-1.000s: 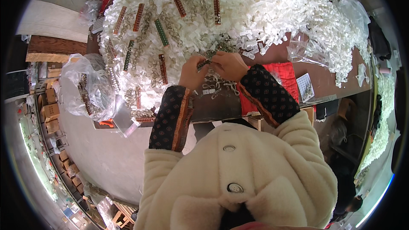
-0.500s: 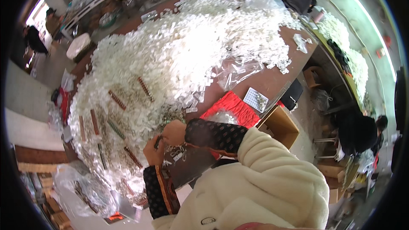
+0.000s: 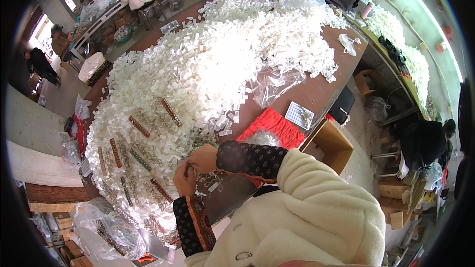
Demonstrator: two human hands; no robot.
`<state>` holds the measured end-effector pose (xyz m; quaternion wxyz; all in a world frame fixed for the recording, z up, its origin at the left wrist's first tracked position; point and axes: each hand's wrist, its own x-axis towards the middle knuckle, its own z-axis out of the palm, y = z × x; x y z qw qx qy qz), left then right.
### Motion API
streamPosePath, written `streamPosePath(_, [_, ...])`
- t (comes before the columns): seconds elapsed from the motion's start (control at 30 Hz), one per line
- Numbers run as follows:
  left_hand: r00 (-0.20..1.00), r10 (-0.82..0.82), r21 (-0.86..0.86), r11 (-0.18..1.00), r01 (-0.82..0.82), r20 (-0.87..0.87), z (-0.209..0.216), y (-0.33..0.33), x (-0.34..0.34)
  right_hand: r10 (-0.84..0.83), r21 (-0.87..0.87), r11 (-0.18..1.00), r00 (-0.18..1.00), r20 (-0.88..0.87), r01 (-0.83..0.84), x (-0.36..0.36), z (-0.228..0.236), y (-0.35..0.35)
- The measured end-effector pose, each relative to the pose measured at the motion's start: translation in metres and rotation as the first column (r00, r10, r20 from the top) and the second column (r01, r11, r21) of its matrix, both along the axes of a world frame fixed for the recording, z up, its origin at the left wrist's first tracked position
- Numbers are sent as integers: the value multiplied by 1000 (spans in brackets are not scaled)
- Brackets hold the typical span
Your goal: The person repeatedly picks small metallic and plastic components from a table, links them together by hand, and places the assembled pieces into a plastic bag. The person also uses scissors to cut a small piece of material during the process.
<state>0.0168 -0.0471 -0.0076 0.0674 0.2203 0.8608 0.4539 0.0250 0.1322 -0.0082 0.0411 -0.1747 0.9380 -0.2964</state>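
Observation:
My left hand (image 3: 184, 182) and my right hand (image 3: 203, 158) meet at the near edge of a heap of small clear and white plastic pieces (image 3: 163, 69). A small dark piece (image 3: 187, 169), too small to name, sits in the closed fingers of my left hand. The right hand's fingers are curled in close beside it, and what they grip is hidden. Left of my hands, red-brown strips (image 3: 139, 126) and green strips (image 3: 140, 160) with repeated small marks lie on the heap. Under my right wrist, several small pieces and loops (image 3: 213, 183) lie on the brown table (image 3: 232, 198).
Right of my hands lies a red cloth (image 3: 277, 123) with a clear bundle (image 3: 264, 138) on it. Near it are a white tray (image 3: 299, 115), a crumpled clear bag (image 3: 277, 86) and an open cardboard box (image 3: 336, 146). Other people stand or sit farther off.
The whole view has shifted slightly. My hands stay together at the heap's edge, and the dark piece between them now looks tilted more upright.

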Motion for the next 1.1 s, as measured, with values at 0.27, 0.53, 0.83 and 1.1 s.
streamPosePath(0.27, [992,-27,-2,1000,27,-125,-5,4,0,-11,57,998,1000,-1,12,0,11,0])
streamPosePath(0.53, [989,11,-93,995,-25,-150,-18,5,2,-49,-29,998,995,-82,47,5,7,-1])
streamPosePath(0.83, [982,11,-150,988,-40,-190,-24,7,4,-59,-22,998,995,-79,57,8,8,-1])
streamPosePath(1.1, [986,12,-67,997,-24,-169,-14,3,-1,-78,68,995,997,-6,79,-3,4,-2])
